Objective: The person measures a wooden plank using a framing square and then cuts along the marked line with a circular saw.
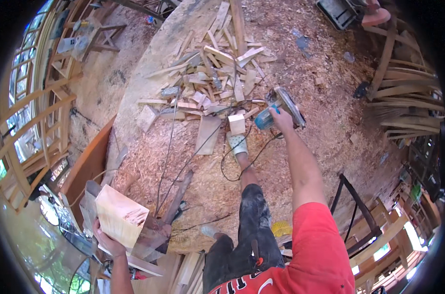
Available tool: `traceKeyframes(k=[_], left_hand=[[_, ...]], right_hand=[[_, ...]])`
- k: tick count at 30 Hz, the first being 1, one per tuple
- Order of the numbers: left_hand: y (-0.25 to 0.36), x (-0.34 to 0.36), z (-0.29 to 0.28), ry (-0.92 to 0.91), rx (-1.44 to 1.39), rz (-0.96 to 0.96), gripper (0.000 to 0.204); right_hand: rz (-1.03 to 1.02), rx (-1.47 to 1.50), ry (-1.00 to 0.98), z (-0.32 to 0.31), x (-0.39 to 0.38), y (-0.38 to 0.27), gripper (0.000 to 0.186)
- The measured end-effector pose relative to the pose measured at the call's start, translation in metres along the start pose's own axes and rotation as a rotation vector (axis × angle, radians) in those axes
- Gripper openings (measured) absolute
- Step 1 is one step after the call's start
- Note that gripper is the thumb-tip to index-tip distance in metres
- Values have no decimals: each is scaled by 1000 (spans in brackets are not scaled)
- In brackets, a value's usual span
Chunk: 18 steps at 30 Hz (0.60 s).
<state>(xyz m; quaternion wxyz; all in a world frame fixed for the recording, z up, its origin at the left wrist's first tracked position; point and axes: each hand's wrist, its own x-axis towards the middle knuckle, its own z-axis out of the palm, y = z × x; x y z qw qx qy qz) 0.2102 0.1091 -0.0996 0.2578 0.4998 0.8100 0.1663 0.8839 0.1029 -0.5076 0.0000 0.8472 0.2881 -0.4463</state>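
Observation:
My right hand [281, 120] is closed around the handle of a circular saw [267, 117] with a blue body and a metal base plate, held out over the floor near my forward foot. Its blade is hidden from here. A dark cord [225, 169] loops from it past my leg. At lower left, my left hand [107, 241] grips the side of a thick pale wooden block [119, 215] with a rough, torn patch on its end. Other boards lie under and behind this block. A smaller squared block [236, 124] stands just beyond my clog [237, 143].
Offcuts [217, 73] lie heaped ahead on sawdust-covered ground [310, 63]. A flat board [209, 134] is left of my foot. A brown panel [88, 166] leans at left; stacked curved wood [411, 98] is at far right, a dark metal frame [357, 206] nearer.

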Motion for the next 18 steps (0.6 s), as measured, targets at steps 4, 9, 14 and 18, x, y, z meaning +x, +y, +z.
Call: traceKeyframes(k=[4, 9, 14, 18], left_hand=[[9, -2, -7, -32, 115, 51, 56], [10, 0, -3, -11, 170, 98, 57], [17, -1, -3, -1, 278, 119, 57], [20, 1, -5, -23, 318, 135, 57]], right_hand=[[18, -17, 34, 16, -7, -54, 71], [-161, 162, 25, 58, -28, -111, 68], [-308, 89, -95, 103, -36, -191, 69], [-400, -32, -97, 158, -19, -229, 75]])
